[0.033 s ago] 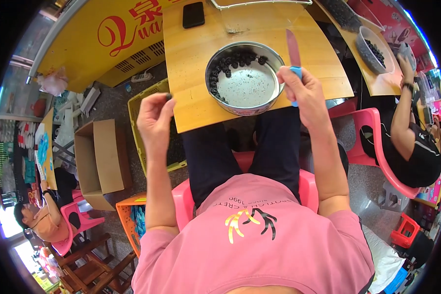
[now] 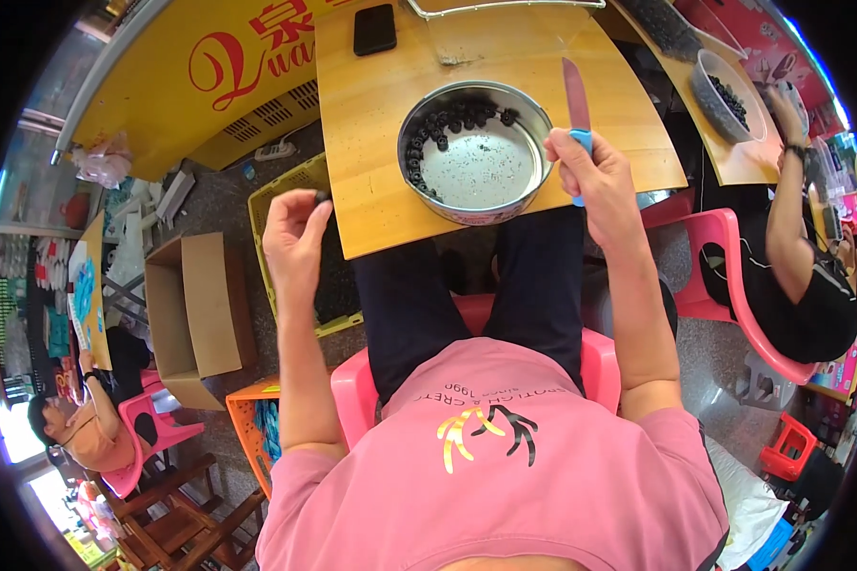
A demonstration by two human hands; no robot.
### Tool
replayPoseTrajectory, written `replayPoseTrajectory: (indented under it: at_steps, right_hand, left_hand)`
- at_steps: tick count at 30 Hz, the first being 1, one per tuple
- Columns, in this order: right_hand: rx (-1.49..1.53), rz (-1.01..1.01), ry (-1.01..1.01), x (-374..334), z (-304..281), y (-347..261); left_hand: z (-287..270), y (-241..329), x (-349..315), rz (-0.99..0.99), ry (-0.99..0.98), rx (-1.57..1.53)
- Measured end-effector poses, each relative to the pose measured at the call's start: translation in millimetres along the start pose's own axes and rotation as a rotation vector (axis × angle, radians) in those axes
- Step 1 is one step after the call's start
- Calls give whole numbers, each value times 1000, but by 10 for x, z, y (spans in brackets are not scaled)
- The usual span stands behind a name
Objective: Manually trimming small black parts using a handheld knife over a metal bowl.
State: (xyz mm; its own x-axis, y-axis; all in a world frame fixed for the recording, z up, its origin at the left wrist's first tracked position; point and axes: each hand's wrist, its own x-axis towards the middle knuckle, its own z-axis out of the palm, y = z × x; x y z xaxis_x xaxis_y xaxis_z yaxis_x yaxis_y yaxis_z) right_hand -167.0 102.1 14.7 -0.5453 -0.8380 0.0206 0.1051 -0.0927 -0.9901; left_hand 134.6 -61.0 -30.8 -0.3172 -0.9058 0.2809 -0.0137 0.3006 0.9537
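Observation:
My left hand (image 2: 294,236) is off the left edge of the table, above a yellow crate (image 2: 338,326). Its thumb and forefinger pinch a small dark round piece (image 2: 322,196), too small to name surely. In my right hand (image 2: 596,181) is a knife (image 2: 575,95) with a blue handle, its reddish blade pointing up and away from me. Between the hands, near the table's front edge, a round metal tin (image 2: 486,181) holds several small black ring-like pieces along its far and left sides. Dark specks dot its bottom.
A black phone (image 2: 375,29) lies at the far left of the wooden table (image 2: 628,133). To the left stand an open cardboard box (image 2: 195,314) and an orange crate (image 2: 248,419). At right, a co-worker's arm (image 2: 788,209) is near a bowl of dark pieces (image 2: 719,95).
My left hand has shifted slightly, still pinching the dark piece. My right hand and the knife have moved a little to the right. The co-worker's arm at right has moved slightly.

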Motion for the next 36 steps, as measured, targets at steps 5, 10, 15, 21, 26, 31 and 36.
replayPoseTrajectory:
  at_steps: [5, 10, 15, 21, 26, 31, 36]
  right_hand:
    - [-20, 10, 73, 17, -148, 75]
    - [-28, -8, 73, 33, -128, 162]
    - [-124, -79, 79, 66, -84, 233]
    - [-253, -81, 26, 125, -84, 360]
    - [-248, -89, 29, 137, -96, 374]
    - [-267, -85, 33, 111, -133, 370]
    - [-249, -151, 73, 52, -91, 182]
  left_hand:
    - [1, 144, 105, 177, -46, 518]
    - [1021, 586, 482, 414, -620, 369]
    - [1907, 70, 825, 793, -746, 632]
    - [2195, -105, 934, 739, -846, 789]
    - [2258, -147, 912, 636, -765, 949]
    - [2156, -19, 922, 549, -764, 1056]
    - [1831, 281, 704, 74, -808, 195]
